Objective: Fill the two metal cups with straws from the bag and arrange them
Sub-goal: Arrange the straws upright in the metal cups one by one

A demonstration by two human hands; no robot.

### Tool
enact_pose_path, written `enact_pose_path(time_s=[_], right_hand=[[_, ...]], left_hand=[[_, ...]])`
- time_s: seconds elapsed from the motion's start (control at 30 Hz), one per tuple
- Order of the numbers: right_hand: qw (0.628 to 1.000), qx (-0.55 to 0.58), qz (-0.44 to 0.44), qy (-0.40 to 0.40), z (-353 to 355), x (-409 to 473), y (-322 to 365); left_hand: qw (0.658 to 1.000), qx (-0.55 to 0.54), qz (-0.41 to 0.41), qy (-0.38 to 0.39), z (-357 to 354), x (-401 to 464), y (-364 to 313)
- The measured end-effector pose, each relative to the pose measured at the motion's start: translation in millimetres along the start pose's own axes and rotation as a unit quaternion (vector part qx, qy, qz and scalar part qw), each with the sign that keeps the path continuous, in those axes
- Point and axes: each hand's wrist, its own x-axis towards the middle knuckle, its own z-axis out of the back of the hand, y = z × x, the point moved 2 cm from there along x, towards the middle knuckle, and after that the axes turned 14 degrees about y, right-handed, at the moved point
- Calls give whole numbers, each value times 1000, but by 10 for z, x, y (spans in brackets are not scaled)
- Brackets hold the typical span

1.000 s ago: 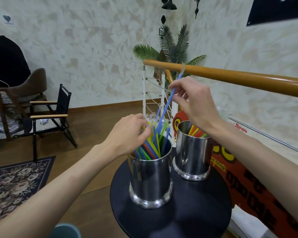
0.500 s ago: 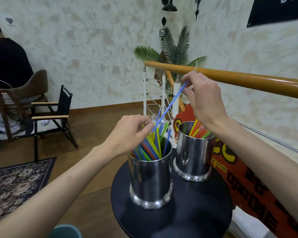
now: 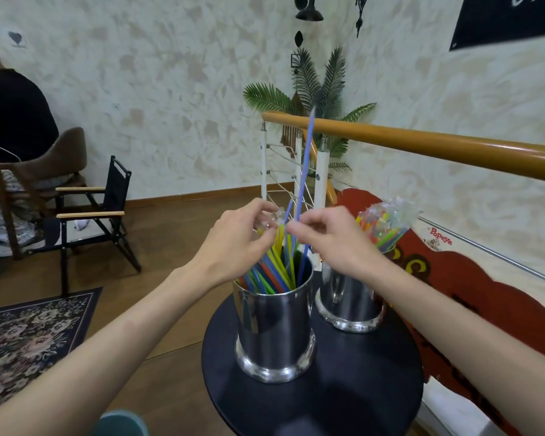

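Two shiny metal cups stand on a small round black table (image 3: 353,401). The near cup (image 3: 274,325) holds several coloured straws leaning left. The far cup (image 3: 350,300) carries a clear plastic bag of straws (image 3: 386,225) sticking out of its top. My left hand (image 3: 243,243) pinches a bit of clear wrapping above the near cup's straws. My right hand (image 3: 324,240) pinches a long blue straw (image 3: 304,165) near its lower part; the straw stands almost upright with its bottom end inside the near cup.
A wooden handrail (image 3: 438,146) with white posts runs behind the table. A red signboard (image 3: 472,297) leans at the right. A black folding chair (image 3: 101,212) and a patterned rug (image 3: 29,338) are at the left, where a person in black sits.
My right hand has come down from high above the far cup to just above the near cup. The blue straw has swung from slanted to almost upright. My left hand stays at the near cup.
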Motion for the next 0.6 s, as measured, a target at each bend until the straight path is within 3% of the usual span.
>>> enact_pose_path(time_s=[0.13,0.23,0.4,0.47,0.6], right_hand=[[996,-63,-21,62,-209,-16,-109],[987,-103,-43,116,-309,-26,-131],[981,-120,-39,144,-270,-29,-80],[988,-112,-30,103,-160,-59,-34],[992,-30,-33,-121,152,-104,-70]], left_hand=[[999,-43,6,-23,-5,-9,-55],[994,-61,-13,-92,27,22,-77],[988,-59,-23,-141,37,78,-72],[991,-49,-18,-124,13,79,-59],[997,12,-17,-80,-23,36,-55]])
